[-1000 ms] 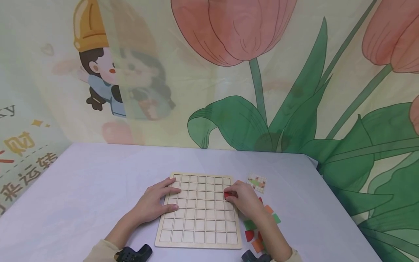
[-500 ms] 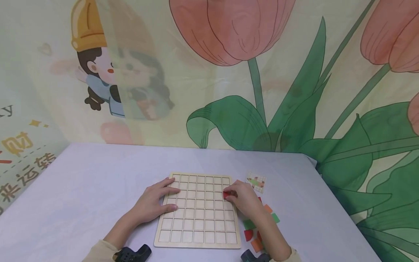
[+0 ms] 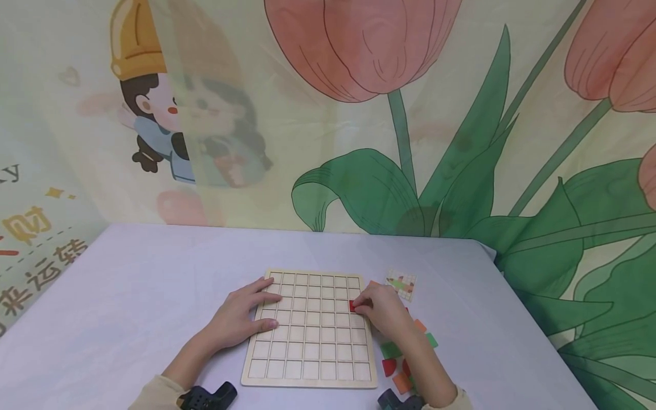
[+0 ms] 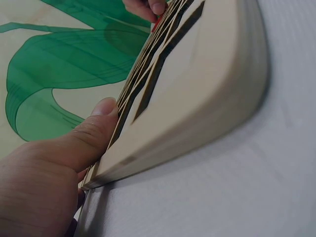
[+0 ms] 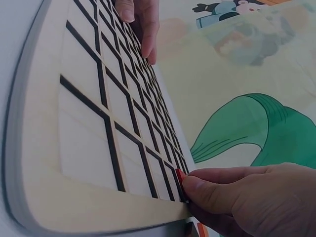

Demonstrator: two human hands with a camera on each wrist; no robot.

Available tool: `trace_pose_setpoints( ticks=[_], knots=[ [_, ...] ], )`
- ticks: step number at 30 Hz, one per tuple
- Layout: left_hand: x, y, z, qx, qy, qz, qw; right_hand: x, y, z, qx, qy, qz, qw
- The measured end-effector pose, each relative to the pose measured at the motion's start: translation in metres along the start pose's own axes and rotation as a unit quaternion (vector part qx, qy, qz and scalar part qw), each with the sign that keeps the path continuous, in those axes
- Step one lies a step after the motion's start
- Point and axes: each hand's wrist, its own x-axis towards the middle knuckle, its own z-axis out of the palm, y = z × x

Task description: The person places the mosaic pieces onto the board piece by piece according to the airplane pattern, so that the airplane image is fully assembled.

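Observation:
A wooden grid board (image 3: pixel 310 383) with rows of square cells lies on the table. My left hand (image 3: pixel 241 316) rests on its left side with fingers spread; the left wrist view shows the thumb (image 4: pixel 96 129) on the board's edge. At a cell in the rightmost column, upper half, my right hand (image 3: pixel 384 310) pinches a small red tile (image 3: pixel 352 306) between thumb and fingers. In the right wrist view the red tile (image 5: pixel 179 175) stands slightly above the grid at its border, partly covered by the fingertips.
Loose red (image 3: pixel 389 367), orange (image 3: pixel 402 383) and green pieces (image 3: pixel 390 349) lie right of the board, some under the right forearm. A small patterned card (image 3: pixel 402 283) lies beyond them. The table has a white cloth (image 3: pixel 179 262); a printed curtain hangs behind.
The right fingertips have shifted slightly to the right on the red tile, and more of it shows. The left hand and the board stay put.

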Motion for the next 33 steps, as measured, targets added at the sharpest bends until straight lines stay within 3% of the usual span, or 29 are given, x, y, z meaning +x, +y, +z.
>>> trace_pose_setpoints(
  ticks=[4,10,15,20,33],
  knots=[
    [0.0,0.0,0.0,0.002,0.002,-0.001,1.0,0.0,0.003,-0.004,0.009,-0.013,0.006,0.9999],
    [0.0,0.001,0.001,-0.001,0.0,-0.004,1.0,-0.004,0.013,-0.025,0.017,-0.046,0.057,0.9972],
    [0.0,0.002,0.0,0.003,-0.002,-0.004,1.0,-0.009,0.02,-0.038,0.04,-0.114,0.076,0.9898],
    [-0.001,0.0,0.0,0.007,-0.001,-0.004,1.0,-0.011,0.02,-0.039,0.053,-0.168,0.068,0.982],
    [-0.001,0.001,-0.001,0.002,0.002,-0.002,1.0,-0.016,0.013,-0.039,0.016,-0.166,0.074,0.9831]
  ],
)
